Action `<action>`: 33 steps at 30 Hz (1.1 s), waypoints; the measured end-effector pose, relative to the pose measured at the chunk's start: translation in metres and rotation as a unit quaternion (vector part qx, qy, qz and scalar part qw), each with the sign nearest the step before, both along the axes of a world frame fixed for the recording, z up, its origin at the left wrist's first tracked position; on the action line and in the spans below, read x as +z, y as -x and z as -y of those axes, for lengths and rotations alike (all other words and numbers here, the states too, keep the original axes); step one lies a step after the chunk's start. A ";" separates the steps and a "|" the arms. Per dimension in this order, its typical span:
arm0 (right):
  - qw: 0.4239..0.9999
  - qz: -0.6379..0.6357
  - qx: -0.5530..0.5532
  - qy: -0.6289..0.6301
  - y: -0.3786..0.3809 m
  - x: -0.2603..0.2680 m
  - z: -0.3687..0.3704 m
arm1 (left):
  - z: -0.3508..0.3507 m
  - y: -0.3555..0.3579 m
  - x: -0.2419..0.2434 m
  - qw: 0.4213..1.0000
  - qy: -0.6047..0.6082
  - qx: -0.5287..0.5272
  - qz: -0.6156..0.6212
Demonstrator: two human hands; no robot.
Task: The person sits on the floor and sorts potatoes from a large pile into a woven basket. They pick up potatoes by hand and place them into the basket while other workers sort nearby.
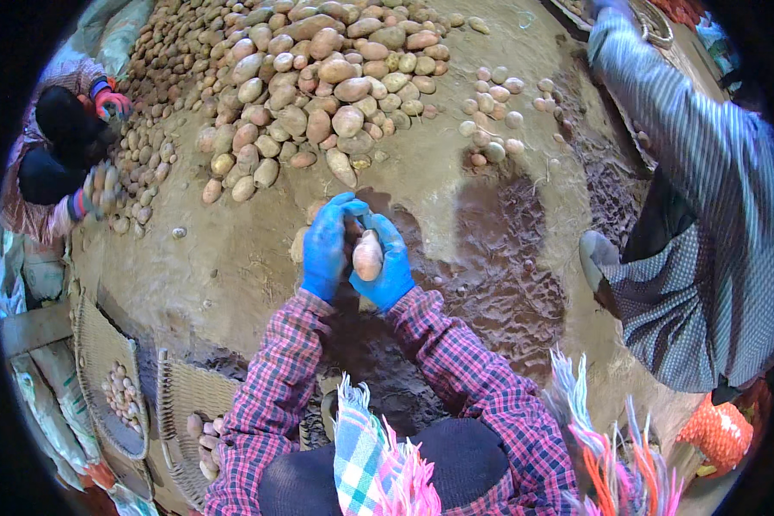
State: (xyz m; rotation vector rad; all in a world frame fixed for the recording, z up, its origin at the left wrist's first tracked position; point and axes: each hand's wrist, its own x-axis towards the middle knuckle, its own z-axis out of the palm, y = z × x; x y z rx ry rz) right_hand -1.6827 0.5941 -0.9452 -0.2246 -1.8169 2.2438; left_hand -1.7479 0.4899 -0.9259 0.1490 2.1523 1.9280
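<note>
Both my hands wear blue gloves and are raised in front of me over the ground. My right hand is curled round a pale pinkish potato. Close beside it, my left hand is cupped, its fingertips near or touching those of the right. Its palm side is in shadow, so I cannot tell whether anything lies in it. Beyond my hands rises a large heap of potatoes, spread over the earthen floor.
At left, a person in pink-red gloves handles potatoes. Another person in a striped garment bends at right. Two woven baskets, one farther left and one nearer, hold potatoes. A small potato cluster lies near dark, uneven soil.
</note>
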 end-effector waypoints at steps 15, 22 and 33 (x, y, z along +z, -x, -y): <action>0.752 0.046 0.098 0.650 0.016 0.029 -0.033 | 0.033 -0.023 0.040 0.993 -0.057 0.102 0.017; 0.783 0.062 0.108 0.610 -0.018 0.006 -0.084 | 0.080 -0.016 0.013 0.984 0.145 0.094 -0.031; 0.812 0.150 0.131 0.549 -0.087 0.016 -0.156 | 0.040 -0.006 -0.004 0.915 0.334 -0.042 -0.222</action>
